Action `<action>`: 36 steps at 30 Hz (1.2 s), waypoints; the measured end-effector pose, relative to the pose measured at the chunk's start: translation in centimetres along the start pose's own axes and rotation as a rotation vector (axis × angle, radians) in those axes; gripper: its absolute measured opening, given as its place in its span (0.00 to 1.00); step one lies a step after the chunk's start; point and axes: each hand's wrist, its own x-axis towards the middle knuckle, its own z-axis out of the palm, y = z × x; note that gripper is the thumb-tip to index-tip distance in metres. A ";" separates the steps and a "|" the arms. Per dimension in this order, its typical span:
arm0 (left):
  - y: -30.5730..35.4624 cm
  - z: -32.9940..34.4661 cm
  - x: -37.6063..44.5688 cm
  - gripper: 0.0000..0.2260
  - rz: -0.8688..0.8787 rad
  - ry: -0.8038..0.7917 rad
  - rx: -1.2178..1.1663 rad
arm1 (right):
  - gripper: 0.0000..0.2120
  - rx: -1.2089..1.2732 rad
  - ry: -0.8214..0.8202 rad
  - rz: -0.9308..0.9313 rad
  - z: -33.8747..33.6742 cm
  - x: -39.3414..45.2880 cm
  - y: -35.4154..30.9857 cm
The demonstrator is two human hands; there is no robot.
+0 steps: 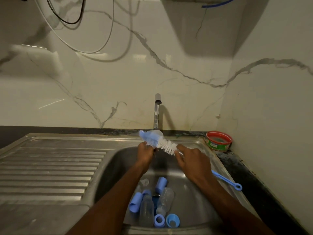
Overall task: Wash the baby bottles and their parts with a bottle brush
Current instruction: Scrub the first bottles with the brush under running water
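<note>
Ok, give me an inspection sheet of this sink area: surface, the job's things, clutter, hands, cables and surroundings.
Surface: steel sink with a ribbed drainboard on its left, dark counter edge around it.
Job's things: a bottle part is held under the running tap, bottle brush pushed into it; two clear bottles, blue caps and rings lie in the basin.
Clutter: red-rimmed tin at the right back corner; thin blue brush on the right rim.
Hands: left hand grips the bottle part; right hand grips the brush.
Cables: black and pale cables hang looped on the wall.
Surroundings: marble-veined wall panels; a white unit high up.
</note>
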 end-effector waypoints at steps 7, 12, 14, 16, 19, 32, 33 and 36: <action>-0.4 -0.5 -0.1 0.09 0.208 -0.124 0.074 | 0.13 -0.014 0.025 0.108 -0.4 0.2 0.6; 0.5 -0.7 0.4 0.20 0.179 0.472 0.374 | 0.13 -0.003 -0.005 -0.006 0.0 -0.4 0.3; -0.7 -0.7 -0.1 0.10 0.152 -0.059 0.287 | 0.14 -0.073 0.041 0.075 -0.5 0.4 0.5; -1.0 -1.5 0.1 0.13 0.266 -0.143 0.254 | 0.14 -0.116 0.073 0.151 -1.0 0.7 0.5; -0.8 -1.4 0.1 0.15 0.314 -0.006 0.205 | 0.13 -0.085 0.044 0.118 -0.8 -0.1 0.5; -0.3 -1.4 0.1 0.21 0.091 -0.203 -0.052 | 0.14 -0.061 0.046 0.147 -0.5 -0.4 0.8; -0.5 -1.5 0.3 0.19 0.131 -0.161 0.056 | 0.13 -0.049 0.052 0.097 -0.5 -0.8 0.7; -1.3 -1.9 0.6 0.13 0.191 -0.126 0.109 | 0.14 -0.062 0.025 0.004 -0.5 -0.5 0.4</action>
